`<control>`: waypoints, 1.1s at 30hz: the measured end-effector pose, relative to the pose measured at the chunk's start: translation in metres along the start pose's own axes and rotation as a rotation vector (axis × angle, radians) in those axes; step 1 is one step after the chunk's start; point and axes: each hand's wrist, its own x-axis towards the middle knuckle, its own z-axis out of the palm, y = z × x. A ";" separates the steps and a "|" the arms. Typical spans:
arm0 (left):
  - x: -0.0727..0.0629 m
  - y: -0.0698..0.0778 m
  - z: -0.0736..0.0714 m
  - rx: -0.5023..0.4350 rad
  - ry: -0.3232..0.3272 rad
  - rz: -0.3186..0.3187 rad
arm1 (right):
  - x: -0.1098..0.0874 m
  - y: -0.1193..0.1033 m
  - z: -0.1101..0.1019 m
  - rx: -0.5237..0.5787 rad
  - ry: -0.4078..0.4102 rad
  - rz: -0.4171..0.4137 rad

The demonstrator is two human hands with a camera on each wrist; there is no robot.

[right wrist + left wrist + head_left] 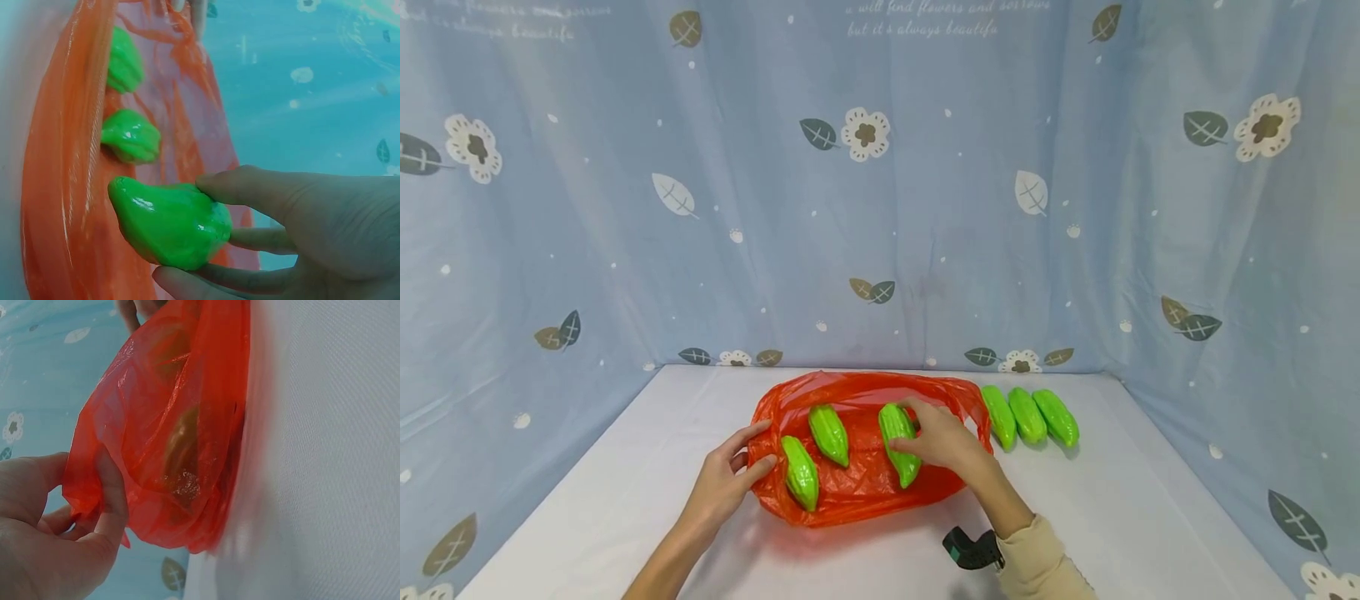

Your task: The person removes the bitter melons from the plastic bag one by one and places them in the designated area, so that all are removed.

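Note:
A red plastic bag (pixel 865 492) lies spread with its mouth facing up. My left hand (pixel 724 483) pinches the bag's left edge between thumb and fingers; in the left wrist view, the thin red film (pixel 84 481) passes between them. My right hand (pixel 946 437) grips a bright green, ridged bitter gourd (pixel 898 446) over the right part of the bag's opening. Thumb and fingertips hold one end of this gourd (pixel 169 225) in the right wrist view. Two more gourds lie inside the bag, one near the left rim (pixel 801 473) and another (pixel 830 435) beside it.
Three more bitter gourds (pixel 1028 415) lie in a row on the white table (pixel 1120 500), just right of the bag. A blue patterned curtain (pixel 955 217) encloses the back and sides. A black device (pixel 970 550) is by the right wrist.

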 end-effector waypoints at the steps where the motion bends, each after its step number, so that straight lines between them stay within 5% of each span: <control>1: 0.001 0.000 0.000 0.001 0.002 0.003 | -0.001 0.001 -0.002 -0.001 0.007 0.002; 33: 0.001 0.001 -0.002 -0.015 0.004 -0.025 | -0.048 0.040 -0.068 0.062 0.053 0.006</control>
